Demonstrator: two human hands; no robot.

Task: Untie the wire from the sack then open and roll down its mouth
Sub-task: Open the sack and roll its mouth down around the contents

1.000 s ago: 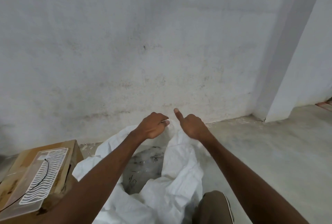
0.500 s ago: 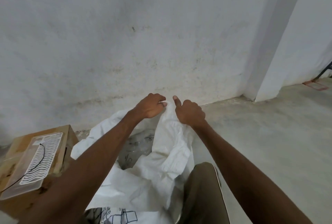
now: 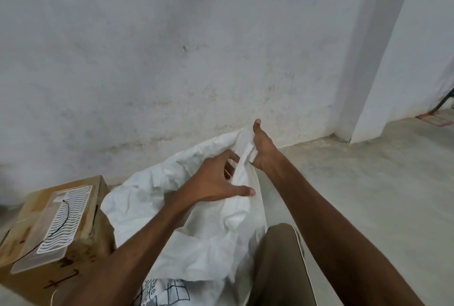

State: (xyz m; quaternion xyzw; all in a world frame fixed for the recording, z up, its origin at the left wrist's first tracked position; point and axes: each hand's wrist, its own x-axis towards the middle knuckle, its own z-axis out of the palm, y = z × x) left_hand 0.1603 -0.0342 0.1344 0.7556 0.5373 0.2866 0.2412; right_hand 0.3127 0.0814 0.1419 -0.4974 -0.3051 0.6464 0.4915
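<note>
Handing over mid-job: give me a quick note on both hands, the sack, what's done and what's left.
Right hand: shut on the far rim of the white sack, thumb up.
Left hand: open, fingers spread against the fabric just below, not gripping.
Sack stands on the floor between the cardboard box and the person's knee.
Done: no wire visible at the mouth, which is loose.
Left: spread the mouth and roll its rim down.

Head view, downward, near sack
</note>
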